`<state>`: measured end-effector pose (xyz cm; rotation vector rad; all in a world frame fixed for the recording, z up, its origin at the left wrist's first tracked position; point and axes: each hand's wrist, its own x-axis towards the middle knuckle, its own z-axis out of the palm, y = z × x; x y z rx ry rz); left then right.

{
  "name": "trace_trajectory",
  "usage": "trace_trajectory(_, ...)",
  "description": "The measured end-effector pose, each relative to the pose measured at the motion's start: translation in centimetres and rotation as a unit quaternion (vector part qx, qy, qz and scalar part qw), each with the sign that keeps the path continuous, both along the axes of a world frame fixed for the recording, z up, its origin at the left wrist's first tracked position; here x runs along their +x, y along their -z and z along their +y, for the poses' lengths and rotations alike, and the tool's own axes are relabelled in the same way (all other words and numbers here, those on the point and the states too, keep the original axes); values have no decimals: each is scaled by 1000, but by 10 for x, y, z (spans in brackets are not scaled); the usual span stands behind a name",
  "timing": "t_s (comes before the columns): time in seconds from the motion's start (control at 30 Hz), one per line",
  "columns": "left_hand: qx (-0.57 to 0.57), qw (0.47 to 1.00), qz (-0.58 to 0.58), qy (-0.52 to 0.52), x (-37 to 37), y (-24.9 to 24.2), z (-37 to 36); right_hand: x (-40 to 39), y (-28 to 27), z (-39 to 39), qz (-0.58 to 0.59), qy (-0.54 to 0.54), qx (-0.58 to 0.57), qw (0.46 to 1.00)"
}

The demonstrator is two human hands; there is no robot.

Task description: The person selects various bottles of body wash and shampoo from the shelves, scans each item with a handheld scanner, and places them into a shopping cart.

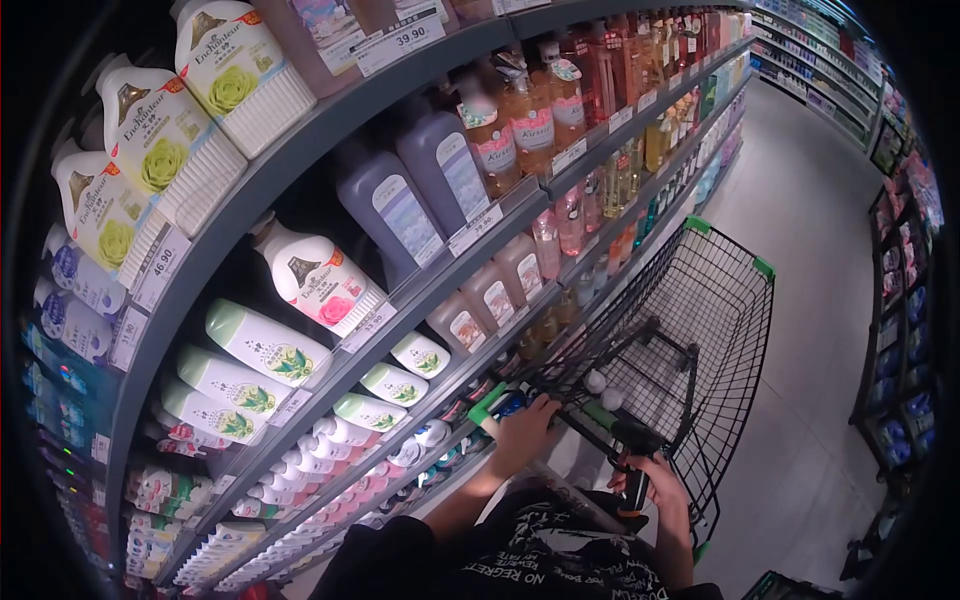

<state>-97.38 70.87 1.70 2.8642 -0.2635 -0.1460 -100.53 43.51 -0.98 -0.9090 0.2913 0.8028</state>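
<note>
A black wire shopping cart (725,300) with green corners stands in front of me, beside the shelf. My left hand (527,432) is on the cart's handle at its left end, near a green corner piece, its fingers closed over the bar. My right hand (655,480) is wrapped round a black handheld device (634,462) with an orange part, at the right side of the handle. Small pale round things (603,390) show by the cart's near end; what they are is too small to tell.
Shelves (530,205) of bottles with price tags run along the left and curve away ahead. White bottles with a pink flower (318,276) stand at mid height. Another display rack (895,350) lines the right side. Grey floor (800,330) lies between them.
</note>
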Motion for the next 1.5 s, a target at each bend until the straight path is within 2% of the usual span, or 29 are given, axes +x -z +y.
trace_trajectory(0.3, -28, 999, -37, -20, 15, -5, -13, 21, 6, -14, -7, 2, 25, 1000)
trace_trajectory(0.37, -32, 999, 6, -22, 18, 1, -8, 23, 6, -11, -7, 14, 24, 1000)
trace_trajectory(0.67, -2, 998, 40, -44, 45, 5, -10, 50, 12, -8, -1, -1, -33, 999)
trace_trajectory(0.73, -15, 998, 36, -38, 54, 10, -10, 57, 6, -8, 15, 32, -53, 998)
trace_trajectory(1.0, -68, 995, 56, -56, 98, 14, -23, 101, -1, -20, -7, 15, -118, 993)
trace_trajectory(1.07, -108, 993, 17, -42, 105, 15, -24, 108, 7, -24, -13, 46, -107, 993)
trace_trajectory(1.23, -120, 992, 15, -38, 127, 19, -32, 127, 10, -29, -18, 72, -108, 991)
trace_trajectory(1.33, -118, 992, 13, -43, 137, 19, -39, 144, 3, -35, -32, 45, -134, 989)
trace_trajectory(1.5, -121, 990, 44, -57, 158, 13, -53, 165, 0, -54, 7, 39, -100, 994)
